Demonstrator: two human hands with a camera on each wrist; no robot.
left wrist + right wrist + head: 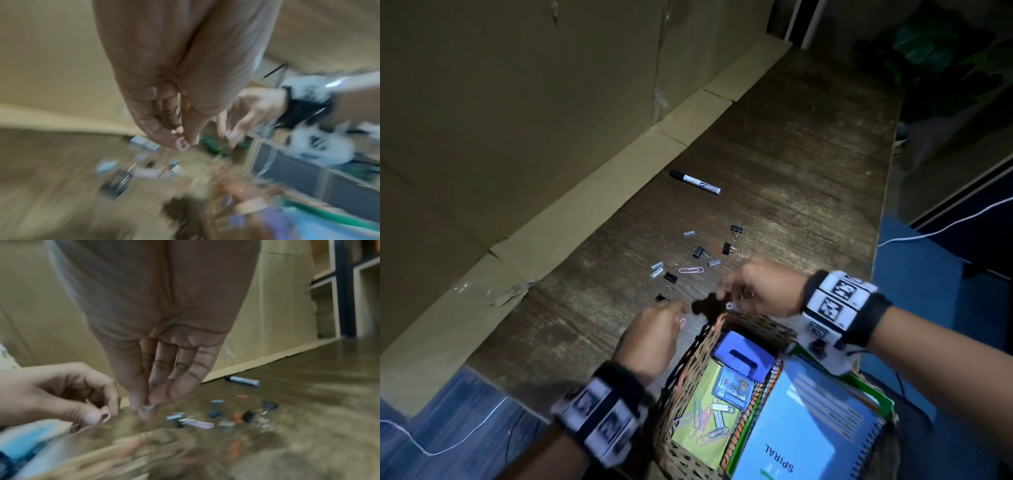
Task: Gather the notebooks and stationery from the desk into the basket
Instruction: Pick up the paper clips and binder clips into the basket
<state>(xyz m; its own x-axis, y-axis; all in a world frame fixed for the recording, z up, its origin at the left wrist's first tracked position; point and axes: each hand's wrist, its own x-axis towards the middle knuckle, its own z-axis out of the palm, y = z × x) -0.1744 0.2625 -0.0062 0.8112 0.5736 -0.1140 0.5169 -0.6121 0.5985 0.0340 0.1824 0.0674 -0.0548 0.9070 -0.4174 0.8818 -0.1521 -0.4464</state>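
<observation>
Nearest, well stocked already: woven basket (756,325) at the desk's near edge, holding spiral notebooks (804,421) stood on edge along its right side, a blue hole punch (743,356) at the far end, a small box, loose paper clips (702,421) and staple strips on a yellow pad. Just over the far rim, right hand (760,291) pinching a small pale clip (729,306) between thumb and fingertips; just left of the rim, left hand (654,339) likewise pinched on a pink clip (682,322); hands near each other, not touching. Likely both about to drop into the basket. Beyond, still on the wooden desk (808,192): a scatter of black binder clips (700,253), staple strips, a pink paper clip (691,270) lying left-right, orange clips. Farthest, a marker (695,182), flat, long axis running from far left to nearer right, black cap toward the cardboard wall (517,102). Judged roughly two-thirds done; small items and marker left.
</observation>
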